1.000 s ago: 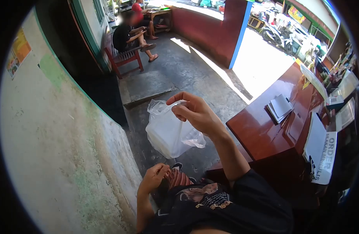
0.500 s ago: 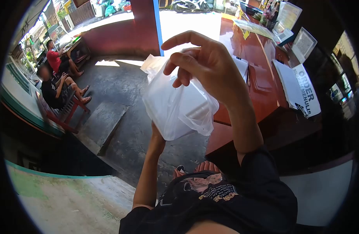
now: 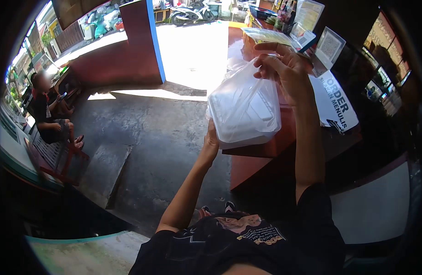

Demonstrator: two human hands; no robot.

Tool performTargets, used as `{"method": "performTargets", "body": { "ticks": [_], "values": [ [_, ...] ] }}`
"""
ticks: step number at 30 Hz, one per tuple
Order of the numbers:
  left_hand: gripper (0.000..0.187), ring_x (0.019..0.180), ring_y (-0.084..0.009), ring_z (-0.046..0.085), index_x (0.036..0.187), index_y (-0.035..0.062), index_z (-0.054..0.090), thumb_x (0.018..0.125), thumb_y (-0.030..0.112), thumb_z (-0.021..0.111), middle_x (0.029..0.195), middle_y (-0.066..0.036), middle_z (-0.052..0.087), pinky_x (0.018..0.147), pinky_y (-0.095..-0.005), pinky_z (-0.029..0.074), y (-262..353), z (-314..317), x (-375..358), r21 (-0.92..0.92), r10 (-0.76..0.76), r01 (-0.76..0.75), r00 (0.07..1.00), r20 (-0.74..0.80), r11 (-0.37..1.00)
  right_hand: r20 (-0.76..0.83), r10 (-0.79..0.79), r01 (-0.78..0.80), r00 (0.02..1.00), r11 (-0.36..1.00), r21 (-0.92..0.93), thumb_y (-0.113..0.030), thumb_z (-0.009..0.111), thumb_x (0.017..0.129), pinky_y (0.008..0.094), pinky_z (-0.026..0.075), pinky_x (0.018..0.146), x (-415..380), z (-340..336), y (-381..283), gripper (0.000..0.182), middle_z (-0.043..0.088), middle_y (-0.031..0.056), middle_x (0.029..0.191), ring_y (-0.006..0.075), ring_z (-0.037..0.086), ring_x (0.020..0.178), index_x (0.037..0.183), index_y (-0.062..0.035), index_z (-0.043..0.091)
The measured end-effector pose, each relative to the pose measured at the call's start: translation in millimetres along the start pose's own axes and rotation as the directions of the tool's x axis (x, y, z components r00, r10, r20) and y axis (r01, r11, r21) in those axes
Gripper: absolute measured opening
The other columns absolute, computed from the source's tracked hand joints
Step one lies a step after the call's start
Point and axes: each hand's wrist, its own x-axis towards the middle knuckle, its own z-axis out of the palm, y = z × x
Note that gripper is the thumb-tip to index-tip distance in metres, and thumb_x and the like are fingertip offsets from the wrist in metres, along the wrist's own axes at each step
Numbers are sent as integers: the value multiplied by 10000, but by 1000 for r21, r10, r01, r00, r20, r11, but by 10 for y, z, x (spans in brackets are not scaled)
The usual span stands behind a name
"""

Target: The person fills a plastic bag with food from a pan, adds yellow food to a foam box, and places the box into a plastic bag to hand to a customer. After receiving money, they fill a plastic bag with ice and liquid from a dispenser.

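Right hand [image 3: 288, 68] pinches top of plastic bag [image 3: 245, 110], now lifted farther toward red worktop [image 3: 261, 151]; left hand [image 3: 212, 142] has come under bag, supporting bottom, grip unclear.

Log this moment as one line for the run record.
right hand: pinching top of bag | left hand: under bag, supporting | bag: held over counter edge, white box inside | sign: on counter

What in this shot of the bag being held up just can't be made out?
- What is inside the white plastic bag: cloudy plastic hides it, head view.
- The left hand: its fingers are behind the bag.
- The ORDER sign: the right hand covers its left edge.
- Papers on the wooden counter: too small.
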Motion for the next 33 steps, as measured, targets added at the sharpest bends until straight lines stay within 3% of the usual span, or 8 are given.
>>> {"method": "performTargets", "body": {
  "ticks": [2,14,16,18,21,25,27,33],
  "values": [
    [906,1404,-287,184,1508,90,140,888,750,159,1501,-163,265,1148,-396,104,105,79,14,-64,57,-54,998,38,996,-50,-27,21,998,993,-115,-113,606,891,308,581,718,-80,-12,-67,263,664,103,808,102,636,660,1135,-16,602],
    [894,1366,-274,264,1461,-11,242,919,698,192,1478,-202,285,1127,-356,181,64,261,309,19,76,-78,993,88,997,-134,-44,-3,990,943,-332,-133,556,907,287,529,736,-299,-324,96,256,692,121,864,135,656,698,1143,-34,579],
    [784,1430,-367,106,1464,3,241,953,596,195,1514,-223,231,1150,-415,68,29,289,376,89,155,-157,987,28,984,-108,2,-52,994,882,-468,-166,577,909,329,520,830,-459,-341,94,377,676,162,960,212,670,823,1258,-38,512],
    [784,1437,-375,31,1448,-19,270,955,585,186,1524,-222,203,1150,-437,22,73,283,452,126,222,-221,975,8,967,-43,-306,117,951,484,-867,-170,625,885,405,497,910,-702,-334,162,535,607,219,1139,320,629,1018,1367,-58,424],
    [784,1441,-360,26,1440,-19,293,951,586,195,1529,-222,189,1153,-427,31,239,302,495,136,211,-206,977,-28,969,-231,-171,-69,958,643,-763,-161,698,825,463,406,1026,-1179,-181,11,731,450,226,1356,384,459,1256,1443,-78,318],
    [782,1444,-338,39,1439,-13,302,942,587,237,1531,-225,177,1156,-419,43,6,259,832,5,238,-239,971,27,971,-166,-244,-15,955,520,-854,-225,749,778,489,344,1071,-1583,-131,246,852,392,232,1410,386,374,1327,1473,-143,263],
    [789,1437,-328,88,1440,-10,303,934,594,269,1528,-223,182,1155,-403,67,-171,260,1024,-49,285,-283,956,63,958,-202,-98,-111,974,568,-815,-162,806,692,506,260,1116,-1677,-127,500,962,182,198,1519,381,195,1409,1473,-131,246],
    [795,1408,-304,176,1434,-6,314,930,607,262,1505,-197,249,1150,-379,62,-40,246,1060,-87,194,-187,979,70,978,-89,-249,47,964,492,-869,-164,795,721,540,206,1127,-1756,-228,1173,918,184,212,1517,413,183,1404,1453,-79,249]
  ]
}}
